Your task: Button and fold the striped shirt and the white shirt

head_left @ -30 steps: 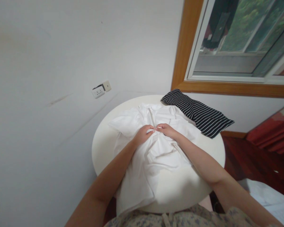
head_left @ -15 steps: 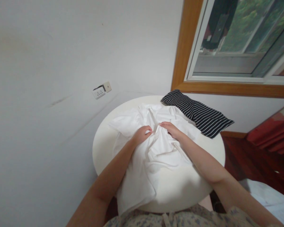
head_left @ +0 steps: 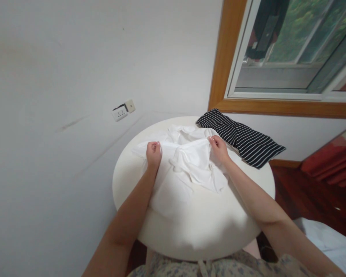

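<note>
A crumpled white garment [head_left: 194, 161] lies partly on the round white table [head_left: 207, 227], its upper part lifted between my hands. My left hand [head_left: 153, 153] is closed on the cloth at the left, and my right hand [head_left: 218, 148] pinches it at the right. The fabric stretches between the two grips, with loose folds hanging below toward me. Its exact kind of garment cannot be made out. Just beyond my right hand, a folded black cloth with white stripes [head_left: 242, 138] rests at the table's far right edge, partly overhanging.
A white wall with a socket [head_left: 120, 113] stands close on the left and behind the table. A wood-framed window [head_left: 276, 107] is at the upper right. Red fabric [head_left: 331, 165] hangs at the right, above a dark wooden floor. Something white [head_left: 325, 242] is at lower right.
My hands have moved apart and slightly away from me, pulling the white cloth taut between them. The cloth's near end, which hung over the front edge, has been drawn up onto the table.
</note>
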Action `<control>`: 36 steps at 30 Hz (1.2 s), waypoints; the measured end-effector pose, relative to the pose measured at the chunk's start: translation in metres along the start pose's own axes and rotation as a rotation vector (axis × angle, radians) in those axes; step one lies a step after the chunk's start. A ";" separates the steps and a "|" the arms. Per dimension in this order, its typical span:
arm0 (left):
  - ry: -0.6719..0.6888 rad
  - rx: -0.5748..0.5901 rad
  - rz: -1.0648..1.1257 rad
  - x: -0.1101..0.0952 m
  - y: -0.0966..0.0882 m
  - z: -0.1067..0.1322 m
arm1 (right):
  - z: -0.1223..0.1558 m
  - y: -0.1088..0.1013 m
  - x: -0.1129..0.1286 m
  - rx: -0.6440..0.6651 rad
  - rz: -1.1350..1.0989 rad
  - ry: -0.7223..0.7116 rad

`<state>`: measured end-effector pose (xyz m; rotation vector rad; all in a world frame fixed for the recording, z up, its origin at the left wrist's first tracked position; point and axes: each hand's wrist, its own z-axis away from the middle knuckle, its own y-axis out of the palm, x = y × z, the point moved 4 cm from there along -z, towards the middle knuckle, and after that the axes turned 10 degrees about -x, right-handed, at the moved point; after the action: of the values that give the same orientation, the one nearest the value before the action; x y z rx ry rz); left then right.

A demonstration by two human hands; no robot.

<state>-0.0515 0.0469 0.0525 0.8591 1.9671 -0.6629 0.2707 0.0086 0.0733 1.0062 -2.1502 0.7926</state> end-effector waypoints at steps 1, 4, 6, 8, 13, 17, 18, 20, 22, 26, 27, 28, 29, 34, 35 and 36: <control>-0.021 -0.002 0.001 0.005 0.000 -0.002 | 0.000 0.000 0.000 -0.013 0.025 -0.022; -0.010 0.044 -0.038 0.011 0.001 -0.002 | 0.004 0.003 -0.003 -0.051 0.074 -0.041; 0.096 0.059 -0.084 0.002 0.001 0.003 | 0.007 0.005 -0.006 -0.076 0.073 -0.019; 0.269 0.040 -0.115 -0.018 0.000 0.012 | 0.010 0.008 -0.008 -0.085 0.047 0.019; 0.515 0.232 -0.085 -0.056 0.014 0.044 | 0.017 0.013 -0.006 -0.072 -0.024 0.051; 0.396 0.604 -0.055 -0.036 0.039 0.059 | 0.019 0.012 0.000 -0.079 -0.010 0.004; 0.340 0.683 -0.033 -0.029 0.043 0.060 | 0.019 0.011 0.000 -0.083 0.002 0.003; 0.237 0.785 0.019 -0.020 0.046 0.060 | 0.019 0.010 -0.002 -0.100 0.019 0.018; 0.169 0.829 0.056 -0.017 0.045 0.059 | 0.020 0.010 -0.005 -0.112 0.016 0.037; 0.189 0.847 0.075 -0.021 0.042 0.060 | 0.021 0.012 -0.015 -0.110 -0.013 0.068; 0.215 0.836 0.076 -0.022 0.042 0.060 | 0.022 0.013 -0.017 -0.107 -0.019 0.071; 0.241 0.824 0.076 -0.022 0.042 0.061 | 0.023 0.013 -0.019 -0.103 -0.023 0.070; 0.262 0.813 0.074 -0.022 0.043 0.061 | 0.023 0.014 -0.020 -0.098 -0.025 0.067; 0.304 0.788 0.055 -0.016 0.047 0.061 | 0.026 0.018 -0.023 -0.084 -0.014 0.051; 0.307 0.783 0.048 -0.015 0.048 0.061 | 0.027 0.018 -0.023 -0.081 -0.013 0.044; 0.310 0.777 0.040 -0.015 0.048 0.061 | 0.027 0.019 -0.022 -0.077 -0.011 0.037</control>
<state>0.0219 0.0282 0.0297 1.5314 1.9497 -1.3793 0.2592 0.0083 0.0353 0.9565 -2.1249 0.7124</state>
